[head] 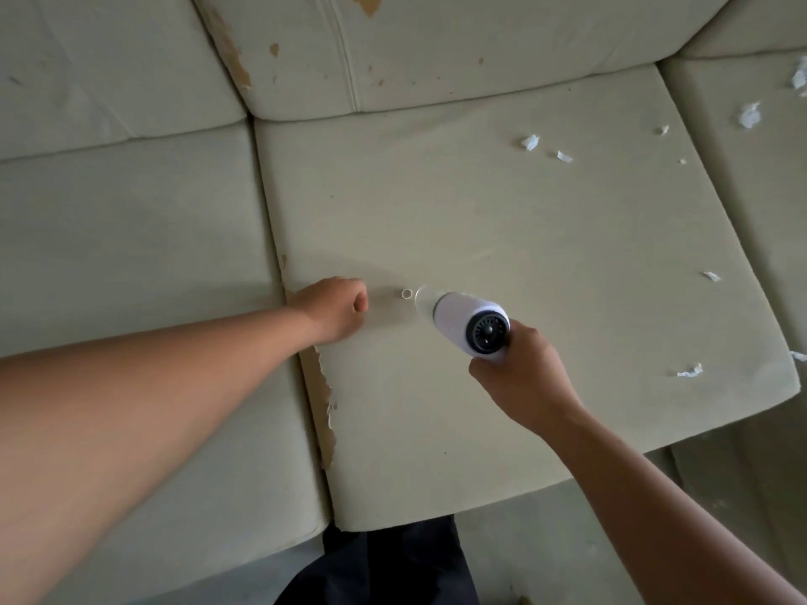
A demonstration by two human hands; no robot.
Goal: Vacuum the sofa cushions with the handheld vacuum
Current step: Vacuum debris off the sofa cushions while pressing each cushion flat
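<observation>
A white handheld vacuum [467, 318] with a dark round rear cap points left, its clear nozzle tip touching the middle seat cushion [502, 238]. My right hand [522, 377] grips its handle from below. My left hand [334, 310] rests as a curled fist on the cushion's left edge, just left of the nozzle, and holds nothing that I can see. Several white paper scraps [530, 142] lie on the cushion's far right part, and more [690, 371] lie near its right front corner.
The left seat cushion [131, 255] adjoins across a seam with peeling brown patches [323, 403]. Back cushions [436, 50] rise behind. A right cushion [751, 168] carries more scraps [750, 114]. Floor and my dark clothing [384, 565] lie below the sofa's front edge.
</observation>
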